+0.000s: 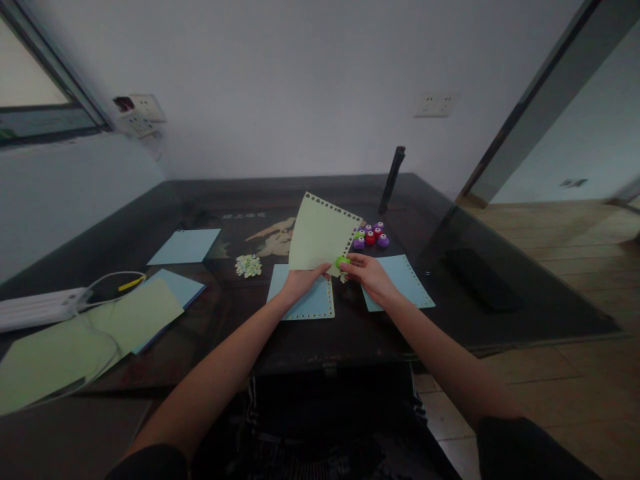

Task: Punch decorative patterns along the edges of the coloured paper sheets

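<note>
My left hand (300, 283) grips the lower edge of a pale green sheet of paper (320, 233), held tilted above the table. A row of small punched holes runs along its top and right edges. Between the fingers of my right hand (373, 277) is a small green craft punch (343, 262), set at the sheet's lower right corner. A few punched bits lie just below it. Under my hands rest two light blue sheets, a left one (307, 305) and a right one (411, 283), both with holes along their edges. Behind my right hand stand several purple, red and green punches (370, 237).
A heap of paper bits (249, 266) lies left of centre on the dark table (225, 333). Farther left are a blue sheet (185, 246), stacked green and blue paper (145, 310), and a white power strip (43, 309) with a cable. A black upright object (393, 180) stands at the back.
</note>
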{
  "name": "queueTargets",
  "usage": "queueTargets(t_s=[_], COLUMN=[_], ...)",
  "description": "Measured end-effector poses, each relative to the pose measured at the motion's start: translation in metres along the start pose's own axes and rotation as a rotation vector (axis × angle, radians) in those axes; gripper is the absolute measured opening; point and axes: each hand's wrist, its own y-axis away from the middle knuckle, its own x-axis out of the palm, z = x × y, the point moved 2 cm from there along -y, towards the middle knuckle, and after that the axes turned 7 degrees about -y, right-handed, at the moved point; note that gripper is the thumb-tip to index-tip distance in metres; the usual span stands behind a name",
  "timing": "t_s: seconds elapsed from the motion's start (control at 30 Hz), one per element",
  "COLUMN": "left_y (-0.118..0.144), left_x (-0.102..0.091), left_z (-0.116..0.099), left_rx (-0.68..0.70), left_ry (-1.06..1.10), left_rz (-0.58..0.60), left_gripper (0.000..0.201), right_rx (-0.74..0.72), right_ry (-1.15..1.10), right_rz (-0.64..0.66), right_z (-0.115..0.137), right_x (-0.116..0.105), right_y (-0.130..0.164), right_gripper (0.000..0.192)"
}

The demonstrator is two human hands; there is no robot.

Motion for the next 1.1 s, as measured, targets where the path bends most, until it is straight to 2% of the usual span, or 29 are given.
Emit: queueTargets(t_s=[0.5,0.63,1.1], left_y=[0.0,0.003,0.005], left_x=[0.002,0.001,0.004], left_z=[0.002,-0.004,-0.007], left_rx=[0.034,-0.01,-0.018], left_ry=[-0.13,-0.155,-0.052], left_rz=[0.027,0.022,0.018], left_gripper=[0.012,0.016,0.012], right_rx=[0.0,-0.006,-0.083], right_ry=[-0.022,-0.031,-0.037], right_rz=[-0.012,-0.019,-0.012], right_z=[-0.001,-0.002,-0.007], right_x=[-0.001,-0.002,-0.003], right_y=[-0.001,-0.002,-0.006], right_gripper=[0.037,0.037,0.036])
